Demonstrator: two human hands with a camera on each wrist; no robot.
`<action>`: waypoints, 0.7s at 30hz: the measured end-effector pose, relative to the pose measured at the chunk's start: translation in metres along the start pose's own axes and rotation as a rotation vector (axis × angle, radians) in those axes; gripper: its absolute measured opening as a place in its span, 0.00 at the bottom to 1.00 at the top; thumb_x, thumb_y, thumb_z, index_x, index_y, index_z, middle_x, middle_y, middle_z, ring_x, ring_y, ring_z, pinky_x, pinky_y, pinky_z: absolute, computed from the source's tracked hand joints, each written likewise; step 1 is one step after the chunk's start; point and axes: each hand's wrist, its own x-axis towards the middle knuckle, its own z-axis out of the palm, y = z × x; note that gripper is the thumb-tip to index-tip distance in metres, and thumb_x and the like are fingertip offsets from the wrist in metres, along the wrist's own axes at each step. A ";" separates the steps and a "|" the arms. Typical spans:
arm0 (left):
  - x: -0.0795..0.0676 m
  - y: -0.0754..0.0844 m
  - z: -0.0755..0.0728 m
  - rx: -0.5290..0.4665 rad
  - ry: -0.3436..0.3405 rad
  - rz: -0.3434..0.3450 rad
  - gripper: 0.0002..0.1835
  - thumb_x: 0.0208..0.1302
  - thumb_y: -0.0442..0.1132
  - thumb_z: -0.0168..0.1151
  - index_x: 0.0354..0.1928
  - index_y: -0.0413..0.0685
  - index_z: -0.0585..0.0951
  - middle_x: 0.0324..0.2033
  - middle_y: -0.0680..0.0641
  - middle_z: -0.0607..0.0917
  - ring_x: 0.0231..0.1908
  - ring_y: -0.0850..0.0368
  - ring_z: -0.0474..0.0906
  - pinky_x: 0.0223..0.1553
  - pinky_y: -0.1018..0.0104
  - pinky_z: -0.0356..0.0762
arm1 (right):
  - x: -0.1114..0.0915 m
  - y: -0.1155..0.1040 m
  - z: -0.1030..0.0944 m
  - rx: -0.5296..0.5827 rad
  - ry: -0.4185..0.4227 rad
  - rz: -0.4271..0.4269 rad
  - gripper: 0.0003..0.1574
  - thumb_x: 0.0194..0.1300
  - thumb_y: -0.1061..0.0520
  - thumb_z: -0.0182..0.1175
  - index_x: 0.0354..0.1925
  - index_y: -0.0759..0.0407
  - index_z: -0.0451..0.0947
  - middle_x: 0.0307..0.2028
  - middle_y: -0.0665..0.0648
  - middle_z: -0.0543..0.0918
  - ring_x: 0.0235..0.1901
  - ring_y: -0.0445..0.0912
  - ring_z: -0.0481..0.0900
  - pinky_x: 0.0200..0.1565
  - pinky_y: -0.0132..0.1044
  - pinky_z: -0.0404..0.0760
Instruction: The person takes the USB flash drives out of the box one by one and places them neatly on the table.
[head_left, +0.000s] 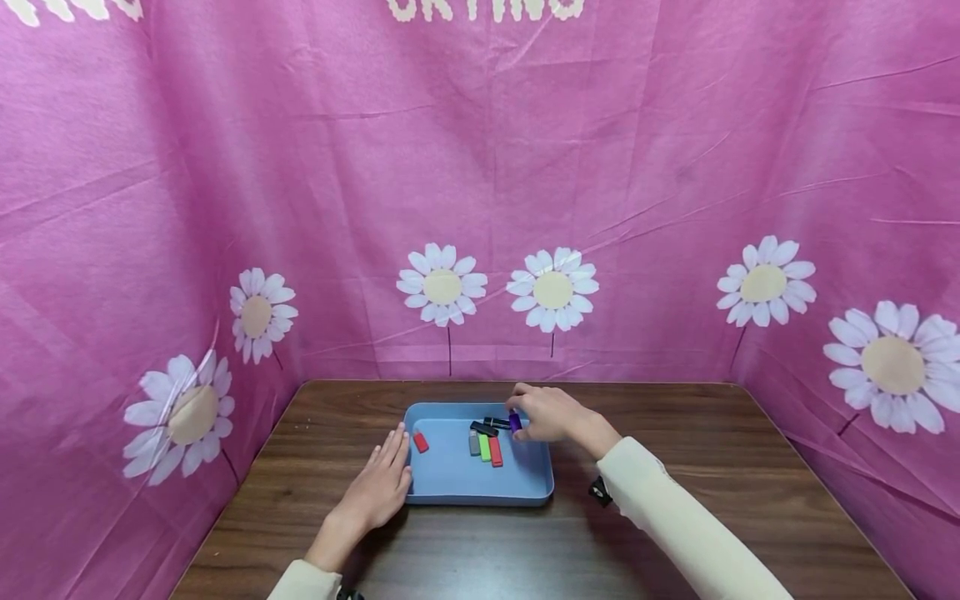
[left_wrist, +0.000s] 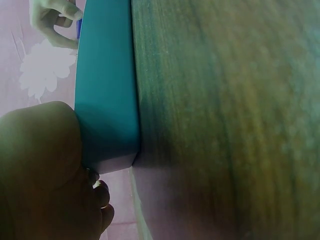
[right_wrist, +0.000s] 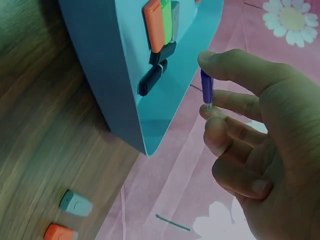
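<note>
In the head view my left hand [head_left: 382,479] rests with straight fingers along the left rim of a blue tray [head_left: 450,492]. My right hand [head_left: 551,412] is over the tray's right back corner. Between thumb and fingertips it pinches a small purple USB stick [right_wrist: 207,89] with a clear or silvery end, held upright in the right wrist view. Beside it lie two black sticks [head_left: 483,429] and a row of grey [head_left: 474,443], green [head_left: 484,448] and red [head_left: 496,452] ones. Another red stick [head_left: 422,442] lies alone near the left wall.
On the wooden table [head_left: 480,550] outside the tray, the right wrist view shows a small grey piece [right_wrist: 76,202] and an orange-red piece [right_wrist: 60,232]. A pink cloth [head_left: 495,192] with daisies hangs around the back and sides.
</note>
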 end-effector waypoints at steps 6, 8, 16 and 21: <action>-0.001 -0.001 0.001 -0.023 0.032 0.026 0.33 0.82 0.40 0.49 0.80 0.28 0.59 0.83 0.32 0.56 0.82 0.32 0.53 0.80 0.32 0.55 | -0.012 0.006 -0.005 0.035 0.001 0.049 0.32 0.63 0.46 0.78 0.62 0.55 0.86 0.52 0.54 0.83 0.38 0.44 0.78 0.47 0.46 0.85; -0.001 -0.002 0.002 -0.027 0.045 0.033 0.33 0.81 0.39 0.50 0.80 0.27 0.60 0.83 0.31 0.57 0.82 0.31 0.54 0.80 0.32 0.56 | -0.015 0.009 -0.006 0.034 0.008 0.063 0.32 0.63 0.46 0.78 0.62 0.54 0.86 0.53 0.53 0.83 0.38 0.43 0.78 0.47 0.44 0.85; -0.002 0.001 0.001 -0.012 0.012 0.002 0.33 0.84 0.40 0.48 0.81 0.29 0.59 0.84 0.34 0.54 0.84 0.35 0.52 0.82 0.37 0.54 | -0.030 0.022 -0.013 0.018 0.042 0.064 0.32 0.62 0.46 0.78 0.61 0.55 0.86 0.52 0.53 0.83 0.36 0.41 0.78 0.42 0.42 0.84; -0.002 0.000 0.001 -0.008 0.018 -0.004 0.33 0.84 0.41 0.49 0.81 0.30 0.59 0.84 0.35 0.55 0.84 0.35 0.52 0.82 0.36 0.54 | -0.038 0.032 -0.015 0.022 0.058 0.076 0.31 0.61 0.47 0.78 0.60 0.55 0.86 0.53 0.52 0.82 0.37 0.41 0.80 0.45 0.44 0.86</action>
